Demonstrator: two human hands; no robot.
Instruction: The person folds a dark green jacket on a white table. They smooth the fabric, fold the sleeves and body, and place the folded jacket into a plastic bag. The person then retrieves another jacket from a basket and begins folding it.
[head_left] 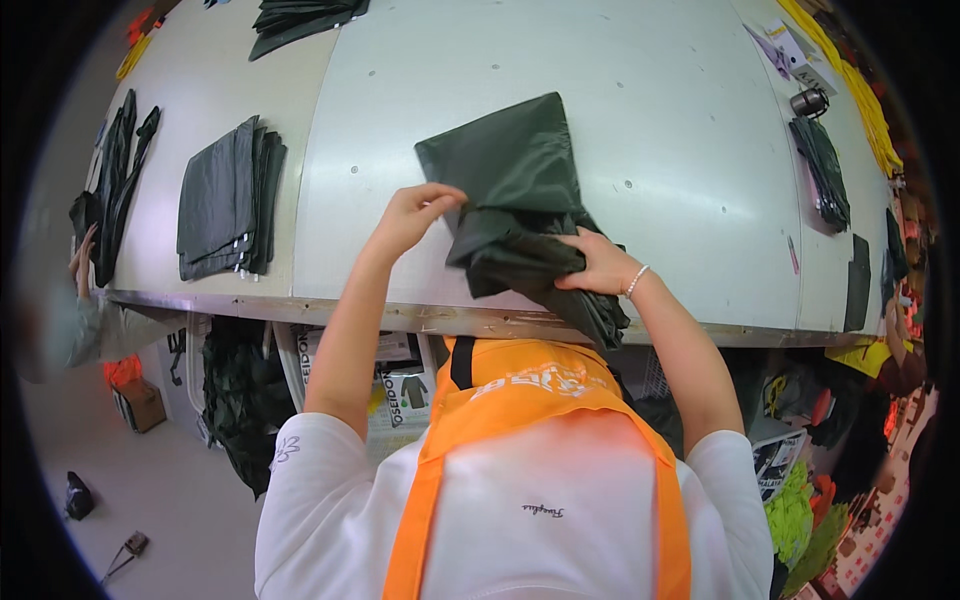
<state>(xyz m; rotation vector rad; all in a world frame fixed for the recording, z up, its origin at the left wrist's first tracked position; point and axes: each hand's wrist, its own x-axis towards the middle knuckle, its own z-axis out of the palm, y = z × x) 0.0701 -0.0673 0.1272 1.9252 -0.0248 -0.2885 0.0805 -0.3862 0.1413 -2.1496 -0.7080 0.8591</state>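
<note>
In front of me on the pale table point(400, 120) lies a dark green, glossy piece of thin fabric point(515, 165). Its far part is spread flat, with a corner pointing away from me. The near part is bunched in loose folds and hangs over the table's front edge. My left hand point(420, 215) pinches the fabric's left side, fingertips together. Over the bunched folds on the right, my right hand point(605, 268) is closed, the thumb on top and the fingers partly hidden. I cannot make out what kind of article the fabric forms.
A stack of folded dark pieces point(225, 205) sits to the left, with another dark stack point(300, 22) at the back. Dark folded pieces point(822, 170) and a black cylinder point(809, 102) lie at right. At far left, another person's hand point(84, 258) touches dark fabric point(118, 190).
</note>
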